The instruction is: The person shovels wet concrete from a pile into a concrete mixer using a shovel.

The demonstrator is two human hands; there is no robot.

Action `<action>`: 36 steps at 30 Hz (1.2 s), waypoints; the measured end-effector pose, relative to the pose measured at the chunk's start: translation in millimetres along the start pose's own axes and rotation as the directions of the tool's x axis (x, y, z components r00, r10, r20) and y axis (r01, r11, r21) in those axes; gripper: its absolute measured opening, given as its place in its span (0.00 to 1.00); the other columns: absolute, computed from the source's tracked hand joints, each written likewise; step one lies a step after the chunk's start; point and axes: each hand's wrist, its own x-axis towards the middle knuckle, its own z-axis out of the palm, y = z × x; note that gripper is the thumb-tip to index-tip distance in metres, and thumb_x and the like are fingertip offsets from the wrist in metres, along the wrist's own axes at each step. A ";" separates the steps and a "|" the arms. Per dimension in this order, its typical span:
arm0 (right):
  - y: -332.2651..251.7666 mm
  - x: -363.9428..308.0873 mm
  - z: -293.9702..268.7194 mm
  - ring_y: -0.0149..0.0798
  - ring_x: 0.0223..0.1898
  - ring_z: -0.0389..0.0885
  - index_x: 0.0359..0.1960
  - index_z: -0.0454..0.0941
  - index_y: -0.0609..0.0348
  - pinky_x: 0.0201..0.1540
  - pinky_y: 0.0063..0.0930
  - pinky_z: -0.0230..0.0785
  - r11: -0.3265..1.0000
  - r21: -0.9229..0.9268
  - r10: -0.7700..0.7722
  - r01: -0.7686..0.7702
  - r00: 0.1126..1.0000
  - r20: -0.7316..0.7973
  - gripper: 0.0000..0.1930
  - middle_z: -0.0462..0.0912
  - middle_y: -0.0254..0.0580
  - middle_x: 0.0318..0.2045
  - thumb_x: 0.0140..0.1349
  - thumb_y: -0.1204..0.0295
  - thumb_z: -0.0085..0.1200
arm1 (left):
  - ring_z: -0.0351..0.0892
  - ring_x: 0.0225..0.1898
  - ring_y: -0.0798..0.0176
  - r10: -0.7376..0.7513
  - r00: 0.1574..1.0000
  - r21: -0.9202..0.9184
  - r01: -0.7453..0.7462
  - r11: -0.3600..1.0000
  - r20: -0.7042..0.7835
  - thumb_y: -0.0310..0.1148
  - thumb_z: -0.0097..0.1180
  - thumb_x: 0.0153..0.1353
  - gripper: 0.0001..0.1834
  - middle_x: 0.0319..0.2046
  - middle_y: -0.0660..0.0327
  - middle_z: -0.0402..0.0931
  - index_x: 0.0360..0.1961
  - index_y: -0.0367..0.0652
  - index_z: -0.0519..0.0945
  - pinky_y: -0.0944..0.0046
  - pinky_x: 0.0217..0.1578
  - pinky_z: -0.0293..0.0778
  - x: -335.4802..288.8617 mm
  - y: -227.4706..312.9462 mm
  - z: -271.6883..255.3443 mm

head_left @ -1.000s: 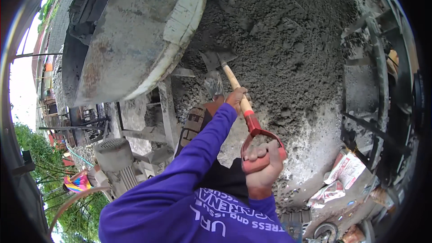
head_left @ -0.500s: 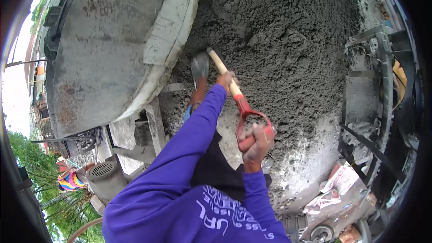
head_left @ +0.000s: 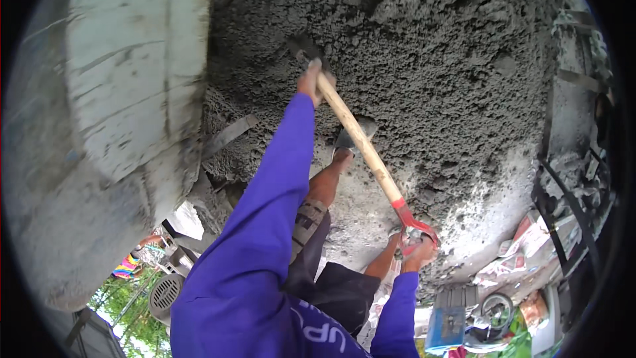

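Note:
A shovel with a pale wooden shaft [head_left: 361,139] and a red D-shaped grip [head_left: 409,215] slants across the view. My left hand [head_left: 313,83] is closed around the shaft's upper end, close to the dark blade [head_left: 303,48]. Lower right, my right hand [head_left: 421,255] is wrapped round the red grip. The blade is smeared and partly blends into the wet grey concrete mix [head_left: 424,59], so how deep it sits is unclear. My foot [head_left: 356,132] stands at the mix's near edge, beside the shaft.
A large, pale metal drum [head_left: 136,59] fills the left side. Metal framing [head_left: 576,205] and paper sacks [head_left: 517,252] line the right. A blue container [head_left: 445,327] and a wheel [head_left: 497,311] lie at the lower right. Another person in bright clothing [head_left: 126,267] shows lower left.
My left hand has shifted up the shaft toward the blade, and my right hand has moved down and right with the grip. The view has turned, and the drum looms nearer.

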 end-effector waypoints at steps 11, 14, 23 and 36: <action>13.0 -25.2 -150.9 0.32 0.22 0.77 0.31 0.81 0.62 0.20 0.23 0.69 0.994 0.108 0.024 -0.021 0.999 -0.030 0.10 0.80 0.38 0.27 0.47 0.78 0.48 | 0.70 0.11 0.56 -0.054 0.897 0.189 0.150 0.970 -0.438 0.32 0.48 0.57 0.11 0.11 0.55 0.67 0.21 0.39 0.73 0.54 0.13 0.68 -69.3 -95.4 60.4; 42.7 -31.6 -256.0 0.33 0.18 0.71 0.32 0.80 0.55 0.18 0.23 0.65 0.998 0.024 0.064 -0.061 0.988 -0.141 0.12 0.74 0.36 0.23 0.45 0.76 0.46 | 0.67 0.09 0.58 -0.045 0.908 0.141 0.113 0.983 -0.416 0.31 0.46 0.60 0.12 0.12 0.57 0.68 0.21 0.39 0.73 0.57 0.09 0.66 -146.2 -136.7 72.4; 9.4 -148.3 -491.1 0.36 0.28 0.74 0.26 0.76 0.62 0.30 0.32 0.69 0.996 -0.086 0.026 -0.032 0.997 -0.066 0.06 0.75 0.39 0.24 0.48 0.72 0.51 | 0.71 0.13 0.62 -0.286 0.921 0.163 0.335 0.928 -0.266 0.33 0.59 0.53 0.09 0.15 0.61 0.70 0.23 0.40 0.74 0.59 0.13 0.70 -360.0 -161.6 233.7; -17.0 -133.2 -417.3 0.53 0.48 0.74 0.45 0.73 0.60 0.52 0.45 0.64 0.271 -0.314 -0.935 0.910 0.327 0.141 0.18 0.76 0.48 0.46 0.52 0.70 0.61 | 0.66 0.09 0.64 0.021 0.917 0.185 -0.102 0.977 0.398 0.47 0.52 0.57 0.16 0.13 0.63 0.65 0.23 0.49 0.67 0.60 0.09 0.63 -432.1 -57.8 455.9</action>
